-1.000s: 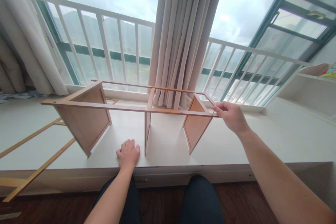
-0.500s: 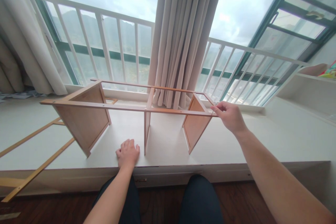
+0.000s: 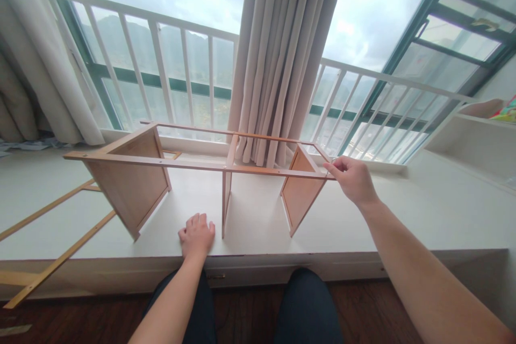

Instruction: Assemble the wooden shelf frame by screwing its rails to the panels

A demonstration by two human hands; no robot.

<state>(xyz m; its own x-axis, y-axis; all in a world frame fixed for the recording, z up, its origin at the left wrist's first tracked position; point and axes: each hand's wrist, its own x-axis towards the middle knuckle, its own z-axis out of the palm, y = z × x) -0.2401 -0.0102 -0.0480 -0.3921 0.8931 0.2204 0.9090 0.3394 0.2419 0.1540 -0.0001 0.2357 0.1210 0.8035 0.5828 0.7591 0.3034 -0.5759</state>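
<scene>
At frame centre, our right hand [image 3: 353,179] pinches the light wooden slatted shelf frame [image 3: 201,164] by its right end while our left hand [image 3: 197,234] rests flat and empty on the white ledge [image 3: 423,215]; uneven pressure could rack its joints.

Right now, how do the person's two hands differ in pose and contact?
The left hand lies flat, fingers loosely spread, on the white platform; the right hand is raised, pinching the right end of the wooden frame. The left sits near the body, the right farther out. Both are bare.
</scene>
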